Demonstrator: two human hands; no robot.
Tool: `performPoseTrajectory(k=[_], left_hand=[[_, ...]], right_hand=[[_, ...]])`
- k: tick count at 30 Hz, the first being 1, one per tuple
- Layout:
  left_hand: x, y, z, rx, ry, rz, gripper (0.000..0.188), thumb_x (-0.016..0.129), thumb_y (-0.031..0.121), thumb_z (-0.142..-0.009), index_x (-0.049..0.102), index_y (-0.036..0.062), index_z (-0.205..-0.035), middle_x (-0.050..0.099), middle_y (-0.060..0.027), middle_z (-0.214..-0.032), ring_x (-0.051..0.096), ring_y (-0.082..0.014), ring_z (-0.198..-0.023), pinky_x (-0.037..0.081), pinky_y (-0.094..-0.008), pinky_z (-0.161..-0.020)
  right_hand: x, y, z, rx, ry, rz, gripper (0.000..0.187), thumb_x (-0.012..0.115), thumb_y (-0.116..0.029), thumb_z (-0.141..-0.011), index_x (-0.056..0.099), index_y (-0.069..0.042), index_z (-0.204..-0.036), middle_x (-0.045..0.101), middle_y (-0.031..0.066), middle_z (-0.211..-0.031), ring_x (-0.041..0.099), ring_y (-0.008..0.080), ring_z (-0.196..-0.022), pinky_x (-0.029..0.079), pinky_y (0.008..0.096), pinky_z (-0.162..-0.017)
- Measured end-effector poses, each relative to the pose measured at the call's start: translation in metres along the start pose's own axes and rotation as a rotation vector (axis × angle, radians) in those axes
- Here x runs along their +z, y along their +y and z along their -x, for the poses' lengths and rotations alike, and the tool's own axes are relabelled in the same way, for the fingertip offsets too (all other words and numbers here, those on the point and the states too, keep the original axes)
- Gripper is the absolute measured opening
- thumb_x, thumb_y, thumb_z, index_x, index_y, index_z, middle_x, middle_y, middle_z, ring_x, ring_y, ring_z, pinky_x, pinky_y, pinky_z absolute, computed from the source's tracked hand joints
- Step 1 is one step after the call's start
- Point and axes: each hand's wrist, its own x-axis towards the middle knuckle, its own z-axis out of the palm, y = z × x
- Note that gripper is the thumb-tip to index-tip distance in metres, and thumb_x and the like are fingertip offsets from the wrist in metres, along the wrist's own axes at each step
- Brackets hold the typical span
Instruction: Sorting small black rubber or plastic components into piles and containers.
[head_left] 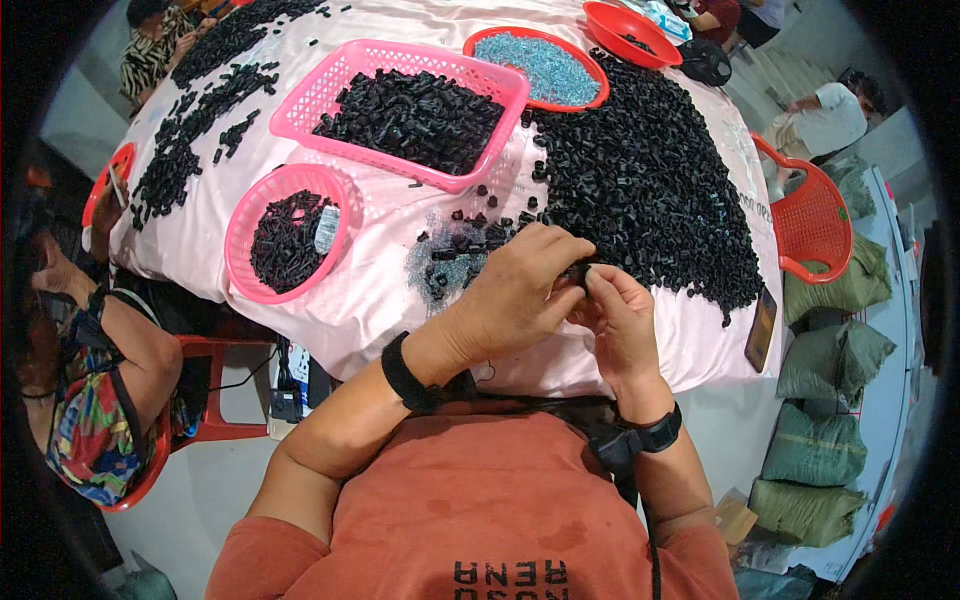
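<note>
My left hand (522, 282) and my right hand (622, 322) meet over the table's near edge. A small black plastic part (578, 272) sits between their fingertips, mostly covered. My left fingers curl round it, and the right thumb and forefinger pinch at its side. Just beyond them spreads a large heap of short black plastic parts (650, 170). Left of my left hand, small clear pieces (432, 268) lie loose among some black parts.
A pink rectangular basket (290, 118) and a round pink basket (240, 262) hold black parts. A red tray (604, 92) holds clear bluish pieces. A phone (762, 330) lies at the right edge. A red chair (815, 235) and stuffed sacks (835, 360) stand right; other people sit around.
</note>
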Motion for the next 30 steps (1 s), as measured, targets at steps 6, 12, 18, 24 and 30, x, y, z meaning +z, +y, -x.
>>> performPoseTrajectory(k=[6, 12, 18, 24, 30], left_hand=[[0.009, -0.001, 0.003, 0.006, -0.068, -0.085, 0.047, 0.076, 0.005, -0.069, 0.060, -0.0004, -0.113, 0.061, -0.0165, -0.101, 0.060, -0.0359, -0.096, 0.050, -0.0412, -0.084], [0.011, -0.005, 0.006, 0.002, -0.066, -0.156, 0.045, 0.076, 0.005, -0.067, 0.060, -0.0003, -0.108, 0.062, -0.0159, -0.097, 0.060, -0.0348, -0.092, 0.050, -0.0423, -0.082], [0.007, -0.007, 0.005, 0.014, -0.056, -0.165, 0.043, 0.074, 0.006, -0.069, 0.059, -0.0009, -0.108, 0.061, -0.0160, -0.094, 0.060, -0.0352, -0.090, 0.050, -0.0426, -0.082], [0.004, -0.003, 0.005, -0.008, -0.065, -0.144, 0.042, 0.073, 0.005, -0.070, 0.059, -0.0005, -0.109, 0.061, -0.0161, -0.094, 0.060, -0.0352, -0.089, 0.051, -0.0418, -0.079], [0.007, -0.006, 0.007, 0.005, -0.058, -0.089, 0.039, 0.072, 0.004, -0.071, 0.061, 0.0001, -0.108, 0.062, -0.0153, -0.092, 0.061, -0.0344, -0.088, 0.053, -0.0414, -0.077]], right_hand=[[0.003, 0.001, -0.003, -0.052, -0.057, -0.023, 0.017, 0.058, -0.013, -0.098, 0.066, 0.000, -0.105, 0.070, 0.0077, -0.092, 0.068, 0.0136, -0.076, 0.057, 0.0259, -0.070], [0.004, 0.006, -0.002, -0.031, -0.011, -0.008, 0.018, 0.057, -0.014, -0.099, 0.066, 0.000, -0.105, 0.069, 0.0065, -0.090, 0.068, 0.0136, -0.074, 0.057, 0.0270, -0.070], [0.003, 0.005, 0.001, 0.039, -0.089, -0.041, 0.020, 0.057, -0.017, -0.100, 0.066, 0.000, -0.105, 0.069, 0.0060, -0.088, 0.068, 0.0146, -0.075, 0.058, 0.0294, -0.072], [0.001, 0.006, 0.000, 0.024, -0.081, -0.038, 0.019, 0.060, -0.017, -0.098, 0.068, 0.000, -0.103, 0.070, 0.0066, -0.086, 0.069, 0.0152, -0.075, 0.058, 0.0283, -0.070], [-0.001, 0.007, -0.001, -0.020, -0.055, 0.016, 0.018, 0.062, -0.016, -0.096, 0.069, 0.000, -0.100, 0.070, 0.0075, -0.084, 0.069, 0.0147, -0.072, 0.058, 0.0274, -0.067]])
